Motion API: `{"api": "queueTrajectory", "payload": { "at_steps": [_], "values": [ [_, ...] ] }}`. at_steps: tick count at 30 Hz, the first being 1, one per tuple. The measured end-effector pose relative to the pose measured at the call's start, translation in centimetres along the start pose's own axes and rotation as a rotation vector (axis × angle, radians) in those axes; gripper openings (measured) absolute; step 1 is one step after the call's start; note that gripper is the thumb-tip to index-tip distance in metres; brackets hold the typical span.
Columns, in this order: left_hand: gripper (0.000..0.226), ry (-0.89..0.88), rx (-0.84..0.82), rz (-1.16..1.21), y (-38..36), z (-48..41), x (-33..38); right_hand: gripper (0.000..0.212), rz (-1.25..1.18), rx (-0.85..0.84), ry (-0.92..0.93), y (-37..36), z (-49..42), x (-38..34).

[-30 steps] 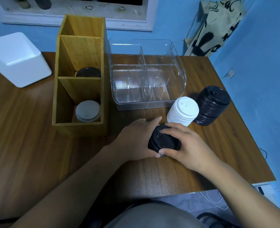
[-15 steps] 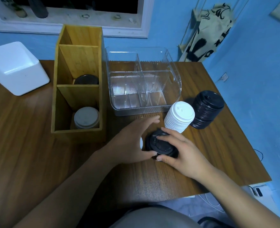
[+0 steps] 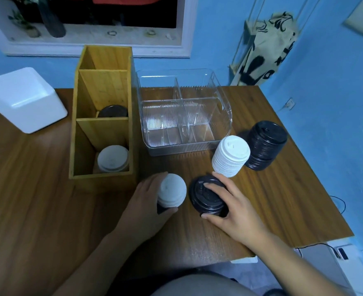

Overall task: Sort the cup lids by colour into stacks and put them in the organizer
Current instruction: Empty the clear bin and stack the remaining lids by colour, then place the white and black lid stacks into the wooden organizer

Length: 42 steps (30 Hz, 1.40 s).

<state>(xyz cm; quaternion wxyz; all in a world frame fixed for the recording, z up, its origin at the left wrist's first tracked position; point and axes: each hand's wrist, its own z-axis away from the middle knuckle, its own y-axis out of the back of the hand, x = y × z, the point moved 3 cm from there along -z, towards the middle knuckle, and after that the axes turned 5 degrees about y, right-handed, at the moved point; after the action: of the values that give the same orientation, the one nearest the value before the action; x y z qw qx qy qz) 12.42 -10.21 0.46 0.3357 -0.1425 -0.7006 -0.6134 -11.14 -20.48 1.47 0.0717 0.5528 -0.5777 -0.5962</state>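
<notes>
Left grip curls around a short white stack, thumb under it, near the front of the bench. Right grip clamps a black lid just beside it, fingers over the top. Behind them stand a tall white stack and a tall black stack (touching or nearly so). On the left, the organizer has a dark lid in its middle compartment and a pale lid in its front one.

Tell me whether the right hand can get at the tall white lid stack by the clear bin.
Probably yes: the white lid stack stands just beyond the right hand with nothing between them, though that hand is gripping black lids.
</notes>
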Motion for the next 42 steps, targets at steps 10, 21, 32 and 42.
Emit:
{"api": "queueTrajectory", "payload": {
  "at_steps": [10, 21, 32, 42],
  "values": [
    [0.085, 0.016, 0.111, 0.185, -0.9, -3.2, 5.5, 0.07, 0.003, -0.048, 0.021, 5.0, 3.6, 4.2],
    [0.079, -0.113, 0.204, 0.155, -3.4, -10.4, 16.7, 0.077, 0.098, -0.245, 0.103, 9.2, 5.7, 9.9],
    [0.071, -0.137, 0.219, 0.133, -4.5, -9.5, 16.0, 0.074, -0.007, -0.183, 0.247, 9.6, 5.4, 11.9],
    [0.063, -0.21, 0.283, 0.148, -5.9, -9.3, 15.0, 0.076, 0.001, -0.181, 0.266, 9.7, 5.3, 11.8]
  ]
}}
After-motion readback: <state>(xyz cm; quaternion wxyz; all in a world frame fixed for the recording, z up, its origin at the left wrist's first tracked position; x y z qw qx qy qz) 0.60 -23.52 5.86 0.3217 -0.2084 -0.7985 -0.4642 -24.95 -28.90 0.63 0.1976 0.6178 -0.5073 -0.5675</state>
